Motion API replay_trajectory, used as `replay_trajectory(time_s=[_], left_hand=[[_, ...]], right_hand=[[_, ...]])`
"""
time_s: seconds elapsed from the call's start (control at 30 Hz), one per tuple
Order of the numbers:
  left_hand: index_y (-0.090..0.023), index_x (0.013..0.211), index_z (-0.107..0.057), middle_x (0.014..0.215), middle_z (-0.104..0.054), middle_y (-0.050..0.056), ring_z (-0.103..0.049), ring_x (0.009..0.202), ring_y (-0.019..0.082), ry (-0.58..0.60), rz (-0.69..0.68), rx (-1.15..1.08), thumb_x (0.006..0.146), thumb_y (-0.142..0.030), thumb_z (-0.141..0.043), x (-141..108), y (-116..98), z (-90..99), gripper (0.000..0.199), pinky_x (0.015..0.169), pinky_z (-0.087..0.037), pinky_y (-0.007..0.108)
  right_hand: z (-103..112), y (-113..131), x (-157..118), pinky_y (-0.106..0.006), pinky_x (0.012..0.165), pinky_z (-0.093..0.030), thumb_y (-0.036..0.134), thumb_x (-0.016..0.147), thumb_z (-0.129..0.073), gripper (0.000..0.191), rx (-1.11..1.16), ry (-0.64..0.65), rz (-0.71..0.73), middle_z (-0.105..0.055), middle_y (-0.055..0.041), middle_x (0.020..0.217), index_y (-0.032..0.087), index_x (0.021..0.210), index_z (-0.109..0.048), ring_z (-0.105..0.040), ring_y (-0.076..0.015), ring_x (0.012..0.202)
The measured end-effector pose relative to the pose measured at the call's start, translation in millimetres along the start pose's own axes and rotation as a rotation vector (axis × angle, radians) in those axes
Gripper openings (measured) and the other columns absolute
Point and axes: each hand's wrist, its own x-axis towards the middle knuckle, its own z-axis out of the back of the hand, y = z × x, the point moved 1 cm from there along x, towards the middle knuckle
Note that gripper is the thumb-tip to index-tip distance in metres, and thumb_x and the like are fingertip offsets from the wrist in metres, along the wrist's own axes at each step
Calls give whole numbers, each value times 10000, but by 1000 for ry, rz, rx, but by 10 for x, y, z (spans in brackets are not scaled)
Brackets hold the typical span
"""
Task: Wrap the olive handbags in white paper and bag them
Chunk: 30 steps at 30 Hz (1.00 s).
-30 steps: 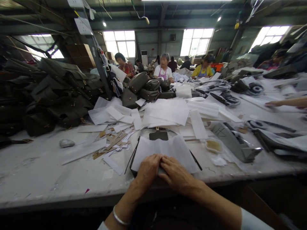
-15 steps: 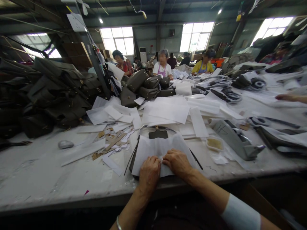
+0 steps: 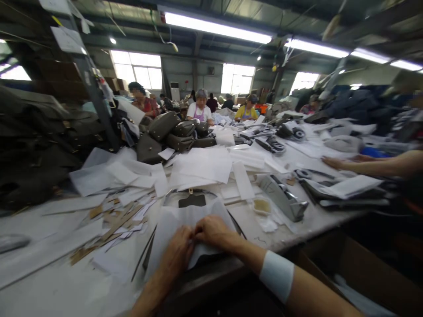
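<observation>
A dark handbag lies on the table under a white packing sheet [image 3: 201,215], its dark flap [image 3: 191,200] with a gold clasp and its looped handle showing at the far end. Thin dark straps stick out on both sides. My left hand [image 3: 178,251] rests on the sheet with its fingers curled and pressed together. My right hand [image 3: 213,232] meets it at the middle, fingertips pinching the sheet close to the left fingertips. Anything small between the fingertips is hidden.
Cardboard and paper strips [image 3: 122,224] lie to the left. White sheets [image 3: 201,163] and dark bags [image 3: 161,127] are piled beyond. At right are a small tub [image 3: 261,206], a grey metal holder [image 3: 284,198] and a co-worker's arm [image 3: 373,165]. Others sit farther back.
The view has swung to the right, so the table contents appear farther left. My hands have come closer together over the sheet, their fingertips now nearly touching.
</observation>
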Motion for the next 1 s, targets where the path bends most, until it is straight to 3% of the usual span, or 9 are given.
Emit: replay_trajectory(time_s=[0.07,0.13,0.27,0.37,0.53,0.67,0.77,0.9,1.0], left_hand=[[-203,1034,-525,967,-661,49,-679,900,184,-124,-28,-65,860,-97,-420,-55,117,-75,229,788,-575,292],[-205,1187,-492,1052,-681,58,-693,953,186,-173,-70,-63,848,-108,-432,-83,206,-153,357,814,-584,282],[-239,1410,-372,1262,-656,57,-661,1111,198,-175,-163,-3,854,-101,-403,-129,288,-251,573,916,-565,294],[-248,1465,-320,1256,-672,38,-699,1027,171,-125,-127,-8,903,-116,-378,-188,321,-332,580,856,-584,247],[-204,1312,-539,1192,-706,63,-700,1029,187,-53,-91,133,933,-149,-374,-225,251,-352,417,884,-580,286],[-197,1233,-603,1192,-702,81,-670,1087,239,176,-9,201,922,-262,-512,-65,16,-132,330,926,-554,368],[-205,1127,-639,1115,-718,76,-668,1030,264,296,116,184,887,-358,-612,37,-138,-17,285,902,-541,418],[-223,1233,-585,1263,-648,75,-575,1176,269,233,171,153,888,-382,-627,-14,-222,-20,382,1029,-439,449],[-224,1220,-588,1248,-646,72,-562,1174,261,251,227,136,908,-398,-605,-11,-263,16,357,1025,-429,443]], right_hand=[[-113,-54,24,-188,677,-454,373,850,-669,223,115,-84,20,-772,48,953,315,1050,-750,-698,-144,867],[-260,-111,54,-207,710,-454,391,852,-663,230,179,-151,94,-767,41,963,309,1049,-750,-690,-158,884],[-460,-155,128,-311,788,-466,467,785,-689,289,62,-157,127,-745,-27,950,248,962,-753,-661,-236,868],[-470,-136,152,-353,810,-468,452,772,-684,322,26,-166,80,-724,-68,950,195,962,-722,-640,-256,868],[-422,-122,8,-354,898,-454,365,799,-686,263,52,-237,63,-692,-82,1010,170,975,-688,-602,-254,991],[-435,-216,-120,-490,1113,-288,414,882,-626,357,23,-333,109,-617,-103,1291,213,1176,-650,-466,-309,1278],[-435,-348,-109,-555,1180,-118,546,924,-535,530,12,-261,147,-468,-120,1484,240,1357,-554,-312,-335,1420],[-414,-482,-49,-543,1189,-111,638,930,-448,655,8,-101,164,-374,-111,1549,260,1464,-436,-272,-323,1450],[-435,-516,-37,-546,1189,-108,634,930,-452,661,-14,-75,161,-326,-99,1572,276,1484,-403,-244,-324,1462]])
